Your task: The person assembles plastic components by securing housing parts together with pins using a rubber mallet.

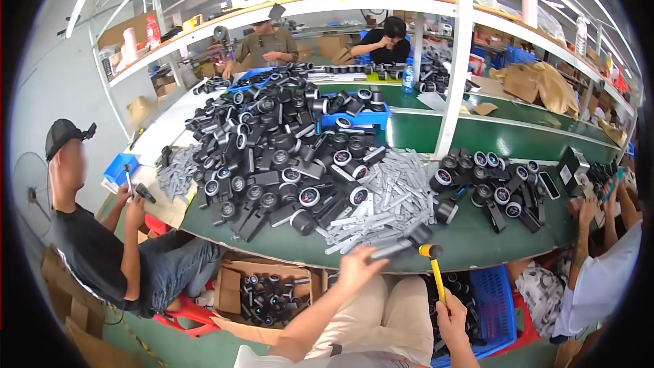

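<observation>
Over the front edge of the green table, my left hand (360, 269) is closed on the handle end of a black round-headed device (417, 235), which has a grey strip along its handle. Just right of it, my right hand (453, 317) grips a hammer (436, 274) by its yellow handle, with the hammer's head close to the device's round end. Directly beyond my hands lies a heap of light grey plastic strips (388, 197). A large pile of similar black devices (286, 157) spreads to the left, and a smaller group of devices (501, 187) lies to the right.
A blue tray (354, 120) stands within the pile. Below the table edge are a cardboard box (235, 300) of devices and a blue crate (501, 307). A white post (455, 61) rises from the table. Co-workers sit left, right and across; the left one (102, 232) holds a tool.
</observation>
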Demonstrator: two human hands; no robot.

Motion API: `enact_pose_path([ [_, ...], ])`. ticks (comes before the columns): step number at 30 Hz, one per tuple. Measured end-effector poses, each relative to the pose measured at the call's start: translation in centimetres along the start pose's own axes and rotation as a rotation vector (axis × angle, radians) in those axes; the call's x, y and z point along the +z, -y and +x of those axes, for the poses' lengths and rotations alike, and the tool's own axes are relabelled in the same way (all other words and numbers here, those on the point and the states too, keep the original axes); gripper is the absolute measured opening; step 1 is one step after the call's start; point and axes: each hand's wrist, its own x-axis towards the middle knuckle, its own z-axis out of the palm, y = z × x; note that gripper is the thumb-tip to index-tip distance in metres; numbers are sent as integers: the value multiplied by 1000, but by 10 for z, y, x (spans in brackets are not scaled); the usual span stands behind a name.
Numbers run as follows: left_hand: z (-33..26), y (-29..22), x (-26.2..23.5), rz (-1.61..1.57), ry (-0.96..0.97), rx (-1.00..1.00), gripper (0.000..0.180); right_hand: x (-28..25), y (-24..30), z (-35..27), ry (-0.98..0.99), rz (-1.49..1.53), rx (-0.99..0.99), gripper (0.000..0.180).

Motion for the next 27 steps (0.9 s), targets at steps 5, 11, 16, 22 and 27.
enact_pose_path([
  [5, 96, 26, -121, 76, -444, 30, 27, 4, 7, 0, 31, 277, 349, 31],
  [11, 241, 62, -225, 358, -389, 82, 73, 9, -5, -12, 34, 334, 415, 32],
  [16, 223, 48, -137, 456, -179, 244, 21, 18, -33, -33, -9, 343, 378, 35],
  [22, 147, -21, 40, 263, 336, 247, 31, -1, -25, -38, -43, 421, 507, 35],
  [27, 140, -54, 136, 167, 245, 533, 20, -4, -52, -55, -125, 299, 412, 37],
])
